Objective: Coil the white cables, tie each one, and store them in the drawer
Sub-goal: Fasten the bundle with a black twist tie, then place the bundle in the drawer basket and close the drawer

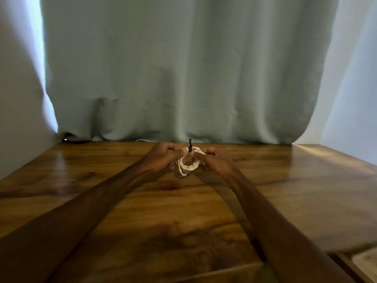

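While in two hands [161,158] [218,161], one cable [184,166]

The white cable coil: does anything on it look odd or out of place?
Only one thing: a black tie stands straight up from the top of the white cable coil, which the left hand and right hand hold. Nothing looks damaged.

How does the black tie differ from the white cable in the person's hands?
The white cable is pale; the black tie is dark. The cable is wound into a round loop of several turns, while the tie is a short, thin strip sticking upright. The cable is the larger. Both sit between the left hand and right hand, the tie at the coil's top.
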### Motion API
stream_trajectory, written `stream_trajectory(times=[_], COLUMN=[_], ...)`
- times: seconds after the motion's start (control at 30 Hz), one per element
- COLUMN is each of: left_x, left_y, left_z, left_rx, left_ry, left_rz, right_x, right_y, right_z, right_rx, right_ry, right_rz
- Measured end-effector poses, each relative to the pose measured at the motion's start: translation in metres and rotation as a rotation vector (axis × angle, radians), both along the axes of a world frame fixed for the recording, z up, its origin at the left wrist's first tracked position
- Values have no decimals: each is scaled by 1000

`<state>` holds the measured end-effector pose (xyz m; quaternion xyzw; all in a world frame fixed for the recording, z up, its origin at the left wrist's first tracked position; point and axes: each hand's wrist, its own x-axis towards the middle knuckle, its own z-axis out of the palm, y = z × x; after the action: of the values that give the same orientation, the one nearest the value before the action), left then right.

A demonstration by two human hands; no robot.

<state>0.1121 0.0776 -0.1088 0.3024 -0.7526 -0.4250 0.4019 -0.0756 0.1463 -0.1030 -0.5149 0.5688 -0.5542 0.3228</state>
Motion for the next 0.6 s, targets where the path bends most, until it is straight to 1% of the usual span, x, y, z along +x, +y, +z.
stream_trajectory(times=[0.1,0.17,0.23,0.4,0.5,0.6], left_x=[-16,-33,-53,-115,-159,-209], left_y=[14,29,44,82,109,133], left_z=[1,6,13,33,37,30], left_rx=[-68,-112,-150,-219,-317,-399], left_ry=[-84,-87,-94,-165,-200,-274], left_rz=[0,0,-48,-153,-131,-95], right_x=[-18,-31,-48,-105,-139,-173], right_y=[33,61,87,140,174,215], right_z=[3,8,12,20,23,23], right_rx=[44,64,60,37,63,107], right_ry=[-38,-57,-53,-7,-40,-77], right_rz=[4,-3,-27,-181,-276,-396])
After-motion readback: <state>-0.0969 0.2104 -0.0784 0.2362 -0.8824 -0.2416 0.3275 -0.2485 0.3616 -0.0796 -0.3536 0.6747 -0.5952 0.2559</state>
